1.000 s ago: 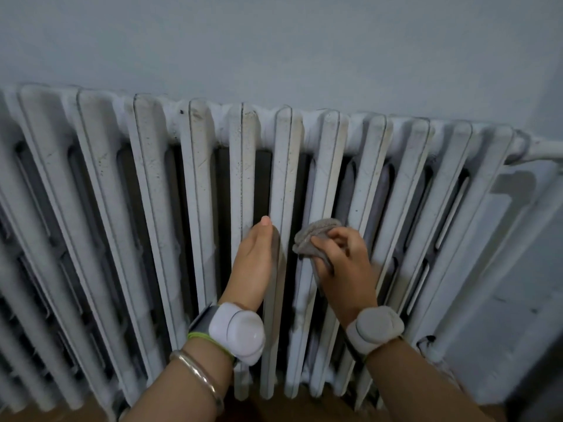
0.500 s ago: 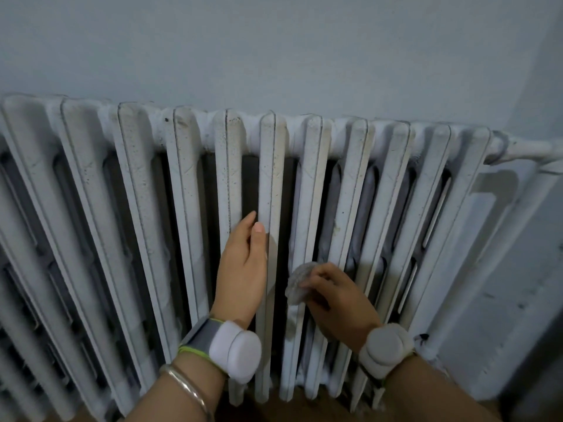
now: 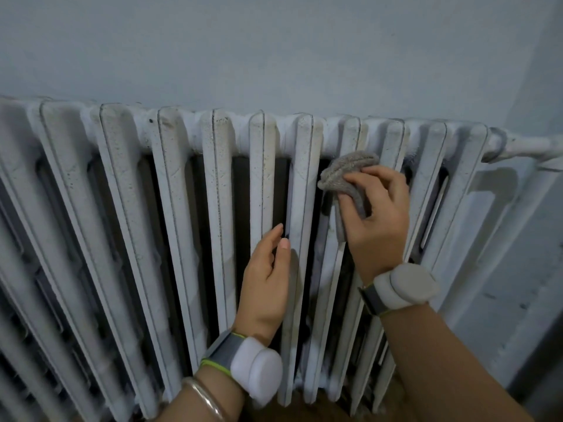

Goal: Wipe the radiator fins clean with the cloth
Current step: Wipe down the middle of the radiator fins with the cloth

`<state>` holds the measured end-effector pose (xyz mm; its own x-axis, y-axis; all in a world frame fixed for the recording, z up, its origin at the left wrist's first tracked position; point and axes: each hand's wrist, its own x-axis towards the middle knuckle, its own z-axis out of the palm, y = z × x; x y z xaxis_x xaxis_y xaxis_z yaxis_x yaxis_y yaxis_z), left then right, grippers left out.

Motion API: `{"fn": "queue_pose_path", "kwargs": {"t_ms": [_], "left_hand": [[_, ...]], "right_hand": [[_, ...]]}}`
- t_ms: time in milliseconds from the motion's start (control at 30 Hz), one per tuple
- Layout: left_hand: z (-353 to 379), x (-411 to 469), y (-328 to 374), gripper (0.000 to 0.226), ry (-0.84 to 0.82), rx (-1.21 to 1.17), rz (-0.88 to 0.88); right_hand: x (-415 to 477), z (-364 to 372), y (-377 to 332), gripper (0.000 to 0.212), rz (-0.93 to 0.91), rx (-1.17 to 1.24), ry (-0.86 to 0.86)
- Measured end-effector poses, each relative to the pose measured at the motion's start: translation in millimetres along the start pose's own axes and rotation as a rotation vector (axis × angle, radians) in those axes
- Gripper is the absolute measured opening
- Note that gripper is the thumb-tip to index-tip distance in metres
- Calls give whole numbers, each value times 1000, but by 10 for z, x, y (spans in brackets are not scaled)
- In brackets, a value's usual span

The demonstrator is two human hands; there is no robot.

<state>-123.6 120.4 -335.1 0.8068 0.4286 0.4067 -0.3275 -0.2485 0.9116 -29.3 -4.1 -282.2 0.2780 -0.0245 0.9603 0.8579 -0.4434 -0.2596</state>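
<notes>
Currently: right hand (image 3: pixel 377 214) has fingers and thumb curled round a bunched grey cloth (image 3: pixel 347 169), pressing it on a fin (image 3: pixel 352 137) high on the radiator (image 3: pixel 182 178), right of centre, just below the top header. Left hand (image 3: pixel 268 278) lies flat, fingers straight, against the fins to the left and lower down; it holds nothing.

Cloth: judged soft, light, limp. It should mould round narrow fin edges and into the dark gaps. Best held as a wad at the fingertips, with a loose fold free to wrap the fin.

Radiator: judged rigid, heavy, fixed. Its paint looks rough and specked, so drag is likelier than slip.
</notes>
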Motion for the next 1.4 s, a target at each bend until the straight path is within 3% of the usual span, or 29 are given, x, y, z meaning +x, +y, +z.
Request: {"fn": "queue_pose_path", "kwargs": {"t_ms": [300,533,733,933,1000,1100,1167,1300,1400], "left_hand": [[55,53,-58,43,-72,-12,-114],[59,65,-106,44,-78,-57,-145],[44,54,-102,44,-87,-55,-157],[41,44,-78,44,-95,-52,-157],[36,44,-80,43,-99,-54,-158],[33,47,-83,43,-102,-61,-159],[38,48,-83,44,-101,-74,-163],[50,53,-90,44,-98,-100,-172],[51,63,-104,44,-87,-111,-166]], "right_hand": [[-270,82,142,20,45,-60,-52],[-624,62,199,22,196,-123,-270],[-969,1,357,35,67,-155,-352],[-1144,-94,429,23,-8,-93,-512],[-1139,-163,442,29,-22,-72,-583],[-927,-239,431,22,36,-41,-622],[-685,-260,316,12,85,-10,-561],[-234,-259,47,17,23,-79,-149],[-60,-171,29,20,-18,-27,9]]}}
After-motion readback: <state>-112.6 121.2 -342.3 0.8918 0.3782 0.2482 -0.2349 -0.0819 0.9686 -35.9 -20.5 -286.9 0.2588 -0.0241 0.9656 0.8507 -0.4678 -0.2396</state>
